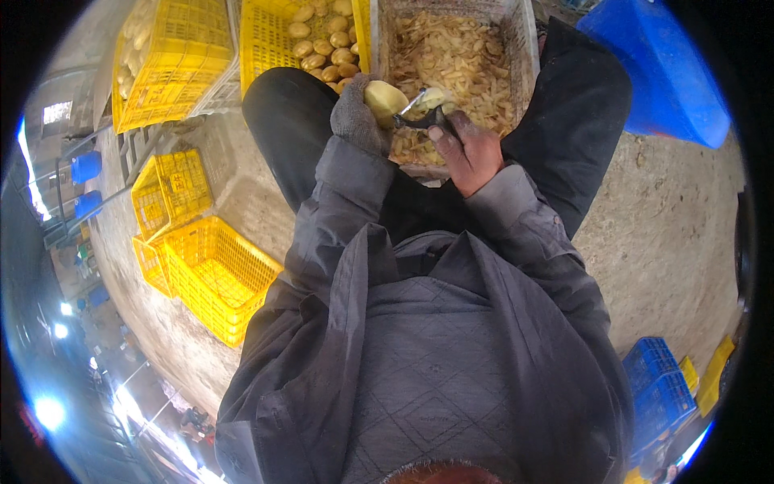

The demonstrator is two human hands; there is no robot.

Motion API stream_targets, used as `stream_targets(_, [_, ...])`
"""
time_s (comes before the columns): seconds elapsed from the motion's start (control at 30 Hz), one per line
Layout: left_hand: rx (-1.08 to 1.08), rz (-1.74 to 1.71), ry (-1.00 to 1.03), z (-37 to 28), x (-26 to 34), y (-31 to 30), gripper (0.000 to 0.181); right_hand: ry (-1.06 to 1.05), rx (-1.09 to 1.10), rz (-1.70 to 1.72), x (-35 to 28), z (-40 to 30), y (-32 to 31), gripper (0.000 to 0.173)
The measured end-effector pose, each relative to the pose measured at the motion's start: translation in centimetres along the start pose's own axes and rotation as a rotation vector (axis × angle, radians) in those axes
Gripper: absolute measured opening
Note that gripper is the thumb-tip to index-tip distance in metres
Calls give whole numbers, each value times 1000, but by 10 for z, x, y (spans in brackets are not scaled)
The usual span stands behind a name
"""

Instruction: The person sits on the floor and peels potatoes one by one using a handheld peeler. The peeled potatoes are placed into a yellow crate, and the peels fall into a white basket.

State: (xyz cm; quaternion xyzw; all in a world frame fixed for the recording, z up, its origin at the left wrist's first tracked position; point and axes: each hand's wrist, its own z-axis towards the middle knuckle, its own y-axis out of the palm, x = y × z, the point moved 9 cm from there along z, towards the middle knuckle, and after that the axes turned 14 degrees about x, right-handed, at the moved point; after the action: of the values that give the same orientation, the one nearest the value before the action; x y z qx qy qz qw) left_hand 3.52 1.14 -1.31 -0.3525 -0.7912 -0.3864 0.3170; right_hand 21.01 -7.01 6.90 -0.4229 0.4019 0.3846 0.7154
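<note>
My left hand (357,115), in a grey knitted glove, grips a potato (386,101) whose visible side is peeled and pale yellow. My bare right hand (465,148) is closed around the black handle of a Y-shaped peeler (432,120). The peeler's metal blade is close to the potato's right side; whether it touches cannot be told. Pale peel (432,100) shows just beyond the blade. Below both hands, between my knees, stands a worn whitish crate (380,36) holding a thick layer of potato peelings (450,54).
A yellow crate (260,39) of unpeeled potatoes (338,41) stands beyond my left knee. Farther left are a stacked, filled yellow crate (181,66) and several yellow crates (211,266) on the concrete floor (659,242). A large blue container (662,72) stands by my right knee, with blue crates (659,381) behind right.
</note>
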Motion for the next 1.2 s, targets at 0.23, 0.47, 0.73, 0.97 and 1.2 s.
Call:
stream_targets(0.23, [-121, 508, 488, 26, 0, -21, 28, -18, -190, -228, 1, -9, 21, 28])
stream_targets(0.47, [149, 21, -86, 5, -15, -7, 28, 82, -240, -363, 27, -26, 13, 32])
stream_targets(0.73, [-19, -150, -256, -26, -14, 14, 33, 17, -4, -139, 16, -15, 1, 27])
stream_targets(0.97, [13, -116, -268, -18, -20, -1, 34, 45, -62, -164, 15, -14, 4, 25])
stream_targets(1.2, [-51, -73, -132, -15, -12, 3, 28, 53, -23, -84, 11, -14, 7, 25])
